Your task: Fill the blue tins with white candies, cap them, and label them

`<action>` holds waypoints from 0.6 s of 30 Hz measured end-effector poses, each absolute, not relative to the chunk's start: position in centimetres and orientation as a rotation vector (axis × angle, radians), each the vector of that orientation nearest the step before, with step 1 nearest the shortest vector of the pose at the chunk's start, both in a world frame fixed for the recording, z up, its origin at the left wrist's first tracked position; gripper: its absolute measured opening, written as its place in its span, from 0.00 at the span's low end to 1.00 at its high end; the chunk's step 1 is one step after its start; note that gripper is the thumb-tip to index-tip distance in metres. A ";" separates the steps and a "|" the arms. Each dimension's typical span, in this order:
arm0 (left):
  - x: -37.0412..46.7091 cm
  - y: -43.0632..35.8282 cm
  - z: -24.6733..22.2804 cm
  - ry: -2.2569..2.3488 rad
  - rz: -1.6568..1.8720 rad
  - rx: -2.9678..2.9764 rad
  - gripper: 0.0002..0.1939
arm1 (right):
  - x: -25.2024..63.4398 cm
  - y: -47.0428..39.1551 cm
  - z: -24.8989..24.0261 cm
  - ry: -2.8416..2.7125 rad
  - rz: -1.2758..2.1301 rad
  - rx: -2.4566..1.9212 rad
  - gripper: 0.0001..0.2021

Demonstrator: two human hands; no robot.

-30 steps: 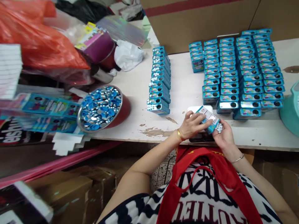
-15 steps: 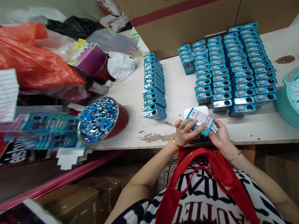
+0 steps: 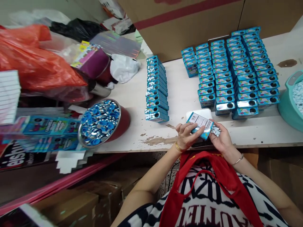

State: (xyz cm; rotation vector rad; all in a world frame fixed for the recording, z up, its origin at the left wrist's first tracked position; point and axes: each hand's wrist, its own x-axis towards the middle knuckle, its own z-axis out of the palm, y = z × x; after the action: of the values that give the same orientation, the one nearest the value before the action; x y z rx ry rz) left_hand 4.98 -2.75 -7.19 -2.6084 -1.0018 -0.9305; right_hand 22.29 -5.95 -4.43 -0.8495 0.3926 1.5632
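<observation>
My left hand point(image 3: 188, 135) is closed around a blue candy tin point(image 3: 200, 123), tilted with its printed back label facing up. Cupped under the tin's right end, my right hand point(image 3: 222, 137) holds a small heap of pale candies point(image 3: 216, 130) against its opening. A white scale point(image 3: 205, 111) lies on the table beneath the tin, partly hidden by it and my hands. Left of my hands stands a row of blue tins point(image 3: 157, 118) with white candies heaped at their tops. To the right are several rows of upright tins point(image 3: 224, 107) with dark round holes on top.
A metal bowl point(image 3: 125, 118) of blue and silver caps stands at left. At the right edge is a turquoise tub point(image 3: 287, 108) of candies. Cardboard point(image 3: 189, 28) walls the back of the table. Orange plastic bags point(image 3: 35, 60) and flat printed packs point(image 3: 52, 126) crowd the far left.
The tin has shifted slightly, its right end dipping toward my right palm. More of the candies in that palm now show. The view has moved slightly.
</observation>
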 end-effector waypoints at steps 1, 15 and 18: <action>4.8 -2.8 -7.4 -1.032 -0.918 -2.635 0.12 | 22.3 -6.0 -4.5 0.388 1.565 -0.859 0.09; 5.1 -2.5 -6.8 -1.076 -1.114 -2.612 0.13 | 22.0 -6.2 -4.9 0.376 1.555 -0.804 0.08; 5.2 -2.4 -6.8 -1.229 -1.175 -2.707 0.14 | 22.3 -6.2 -4.8 0.354 1.529 -0.815 0.08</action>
State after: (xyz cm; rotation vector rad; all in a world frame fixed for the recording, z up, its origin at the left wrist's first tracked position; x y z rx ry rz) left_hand 5.22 -2.38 -6.84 -2.7072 -1.2292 -1.1746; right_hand 22.29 -6.23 -4.80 -0.8153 0.3545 1.5292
